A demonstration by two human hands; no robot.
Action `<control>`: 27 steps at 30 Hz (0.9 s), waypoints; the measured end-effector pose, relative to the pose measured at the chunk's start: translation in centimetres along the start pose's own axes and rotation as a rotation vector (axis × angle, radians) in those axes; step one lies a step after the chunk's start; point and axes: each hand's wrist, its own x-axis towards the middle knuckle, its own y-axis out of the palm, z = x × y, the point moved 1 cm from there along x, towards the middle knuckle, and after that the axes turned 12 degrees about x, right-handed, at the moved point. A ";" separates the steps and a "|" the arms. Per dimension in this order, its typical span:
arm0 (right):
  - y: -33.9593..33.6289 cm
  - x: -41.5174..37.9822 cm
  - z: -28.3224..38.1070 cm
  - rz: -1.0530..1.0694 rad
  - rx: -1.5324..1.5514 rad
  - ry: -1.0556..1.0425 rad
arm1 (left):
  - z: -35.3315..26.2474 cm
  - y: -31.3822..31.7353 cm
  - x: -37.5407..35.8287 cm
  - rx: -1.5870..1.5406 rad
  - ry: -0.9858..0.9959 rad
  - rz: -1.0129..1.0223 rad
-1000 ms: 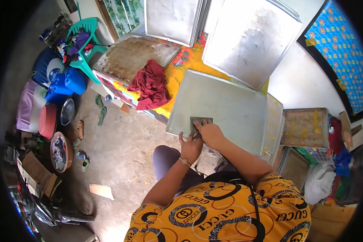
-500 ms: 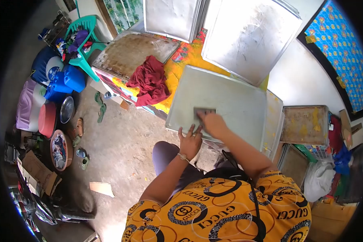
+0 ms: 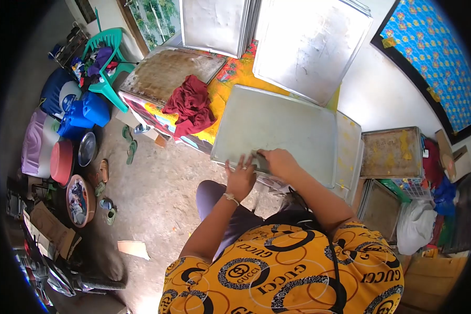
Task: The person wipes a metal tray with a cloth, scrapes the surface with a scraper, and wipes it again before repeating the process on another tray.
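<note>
A large grey metal tray (image 3: 288,123) lies on the table, its near edge towards me. On its near left part, my right hand (image 3: 281,163) presses a small dark flat pad (image 3: 260,163) against the surface, the pad partly hidden by the fingers. My left hand (image 3: 241,177) rests at the tray's near edge with its fingers spread, beside the pad. A crumpled dark red cloth (image 3: 192,107) lies left of the tray, partly over a brown-stained tray (image 3: 167,75).
Metal trays (image 3: 314,47) lean against the wall behind, with another stack (image 3: 214,23) to their left. A stained tray (image 3: 391,154) sits on a crate at the right. A green chair (image 3: 112,68), blue jugs (image 3: 95,108) and basins (image 3: 80,201) stand at the left.
My right hand has moved the pad towards the tray's near edge. My left hand has shifted slightly left, closer to the pad. The whole view has shifted a little.
</note>
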 end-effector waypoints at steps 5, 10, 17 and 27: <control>-3.6 -2.0 -5.0 -0.251 0.313 0.070 | 3.9 -1.7 -1.2 -0.180 -0.569 -0.308; -5.2 -5.6 -3.8 -0.094 0.233 0.129 | 9.5 1.1 -0.5 -1.066 -0.799 -0.169; -4.3 -13.2 -9.6 0.188 -0.299 -0.164 | 8.9 1.5 -1.1 -1.080 -0.857 -0.195; -6.2 -11.0 -13.1 0.398 -0.256 -0.266 | 8.5 0.2 -0.8 -1.050 -0.873 -0.108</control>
